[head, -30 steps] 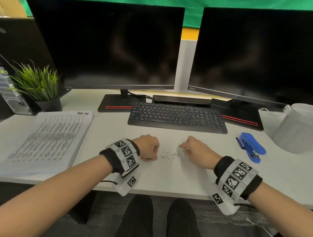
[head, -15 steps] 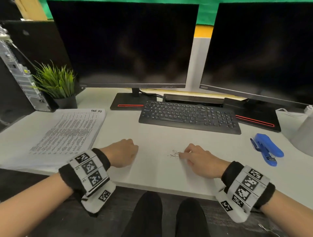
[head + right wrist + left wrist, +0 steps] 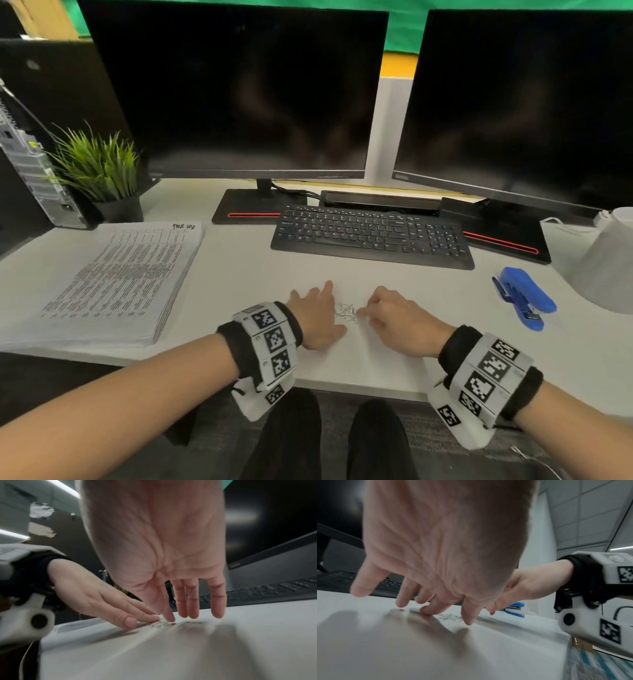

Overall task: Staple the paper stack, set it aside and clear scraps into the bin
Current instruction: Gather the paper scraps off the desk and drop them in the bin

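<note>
1. The scraps [image 3: 347,312], a small tangle of loose staples, lie on the desk [image 3: 239,274] between your hands.
2. Your left hand [image 3: 317,317] and right hand [image 3: 397,320] flank them, fingers straight, gripping nothing.
3. The paper stack [image 3: 113,281] already sits aside at far left; the stapler [image 3: 524,296] rests right.
4. Clearing into the bin [image 3: 606,263] remains.

Left hand [image 3: 317,317]: palm down, low over the desk [image 3: 239,274], fingers [image 3: 426,609] straight and spread, a fingertip touching the surface.
Right hand [image 3: 399,320]: palm down, just beside the left, fingers [image 3: 192,601] extended downward, relaxed, holding nothing.
Forearms: both bare, reaching in from the near edge, converging.
Wrists: each wears a black band with a white marker-covered camera mount.
</note>
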A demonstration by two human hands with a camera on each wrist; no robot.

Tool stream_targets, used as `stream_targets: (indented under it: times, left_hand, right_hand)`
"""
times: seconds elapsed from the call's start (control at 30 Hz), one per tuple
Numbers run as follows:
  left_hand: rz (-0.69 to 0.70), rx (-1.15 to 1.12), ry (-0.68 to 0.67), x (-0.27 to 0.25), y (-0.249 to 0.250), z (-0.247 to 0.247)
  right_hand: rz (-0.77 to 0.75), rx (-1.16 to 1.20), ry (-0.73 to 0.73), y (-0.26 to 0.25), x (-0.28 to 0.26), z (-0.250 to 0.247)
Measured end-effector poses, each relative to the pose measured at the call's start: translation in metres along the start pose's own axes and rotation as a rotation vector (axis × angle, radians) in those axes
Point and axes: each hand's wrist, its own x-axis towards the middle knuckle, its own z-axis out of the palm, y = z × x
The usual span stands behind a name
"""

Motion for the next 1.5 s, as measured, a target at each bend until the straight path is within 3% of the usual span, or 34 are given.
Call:
stream_targets:
  times: [0.1, 0.27, 0.37, 0.6, 1.0, 1.13, 1.37, 1.5]
  left_hand:
    - [0.050, -0.011, 0.055, 0.007, 0.004, -0.010]
    - [-0.050, -0.188, 0.267, 0.011, -0.025, -0.018]
    - [-0.093, -0.251, 0.304, 0.002, -0.043, -0.019]
    - [-0.069, -0.319, 0.330, -0.013, -0.056, -0.008]
    - [0.025, -0.213, 0.244, -0.001, -0.018, 0.003]
    - [0.070, -0.199, 0.231, 0.010, -0.014, -0.005]
    - [0.180, -0.259, 0.304, 0.022, -0.001, -0.018]
    - [0.214, -0.276, 0.330, 0.026, -0.004, -0.021]
  right_hand:
    - [0.091, 0.058, 0.119, 0.009, 0.009, -0.005]
    - [0.032, 0.051, -0.020, 0.000, 0.023, -0.007]
    - [0.003, 0.046, 0.038, -0.007, 0.033, -0.008]
    - [-0.014, 0.011, 0.151, -0.016, 0.041, -0.010]
    - [0.040, -0.170, 0.046, -0.026, 0.039, -0.005]
    - [0.090, 0.017, 0.007, -0.010, 0.042, -0.012]
    - [0.242, 0.661, 0.143, 0.025, 0.034, -0.014]
    - [0.275, 0.843, 0.186, 0.033, 0.028, -0.014]
